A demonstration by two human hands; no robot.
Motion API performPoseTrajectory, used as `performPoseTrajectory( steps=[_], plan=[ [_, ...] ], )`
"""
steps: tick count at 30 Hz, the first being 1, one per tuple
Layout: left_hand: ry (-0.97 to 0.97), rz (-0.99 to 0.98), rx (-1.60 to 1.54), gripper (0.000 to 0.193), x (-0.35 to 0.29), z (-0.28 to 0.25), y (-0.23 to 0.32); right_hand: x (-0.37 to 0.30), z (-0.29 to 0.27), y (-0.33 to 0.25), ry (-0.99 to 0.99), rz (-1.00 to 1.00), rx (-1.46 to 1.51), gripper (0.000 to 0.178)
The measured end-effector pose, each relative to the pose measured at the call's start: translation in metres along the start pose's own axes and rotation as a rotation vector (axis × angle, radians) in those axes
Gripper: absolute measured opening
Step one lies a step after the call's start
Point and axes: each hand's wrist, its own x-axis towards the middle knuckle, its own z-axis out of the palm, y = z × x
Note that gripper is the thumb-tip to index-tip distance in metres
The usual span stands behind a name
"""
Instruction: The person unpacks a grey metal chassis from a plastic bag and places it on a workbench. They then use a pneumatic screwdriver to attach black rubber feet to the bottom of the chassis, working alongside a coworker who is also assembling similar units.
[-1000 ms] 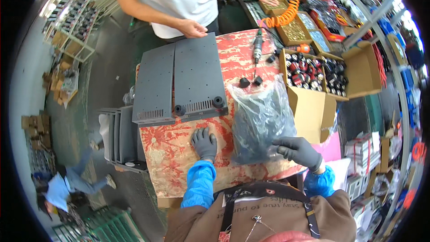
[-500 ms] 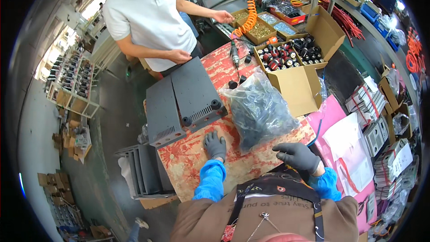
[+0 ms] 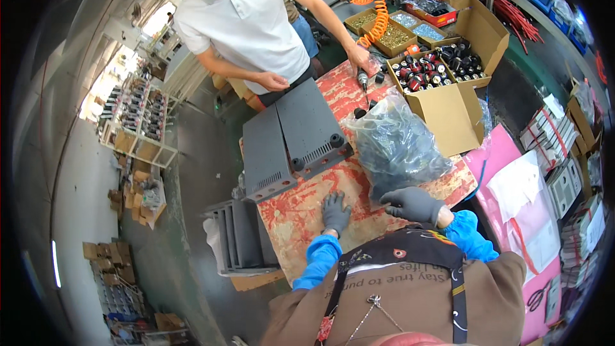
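Observation:
My left hand, in a grey glove, lies spread on the worn red tabletop, holding nothing. Just beyond it, two dark grey metal cases sit side by side, with vent slots and round black feet on the near ends. My right hand, gloved too, hovers at the near edge of a clear plastic bag of dark parts; its thumb and fingers are apart, and whether it touches the bag I cannot tell. Across the table a co-worker's hand is on the power screwdriver.
An open carton of red and black round parts stands at the far right, with screw boxes behind it. An orange coiled hose hangs there. Pink sheeting lies right. Grey panels stand left of the table.
The co-worker's hand has come down onto the screwdriver. The view has swung, shifting the scene rightward. My left hand stays flat on the table; my right is closer to the bag's near edge.

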Motion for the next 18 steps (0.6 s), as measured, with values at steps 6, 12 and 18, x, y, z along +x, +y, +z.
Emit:
performPoseTrajectory(
  steps=[6, 12, 18],
  plan=[
    [0.162, -0.105, 0.062, 0.059, -0.014, 0.022, 0.016, -0.054, -0.009, 0.075, -0.192, 0.41, -0.61, 0.029],
    [0.256, -0.112, 0.024, 0.052, -0.029, 0.032, 0.026, -0.095, 0.027, 0.191, -0.22, 0.591, -0.711, 0.025],
    [0.397, -0.035, -0.016, 0.046, -0.043, 0.041, 0.02, -0.082, 0.057, 0.194, 0.144, 0.672, -0.671, 0.018]
  ],
)
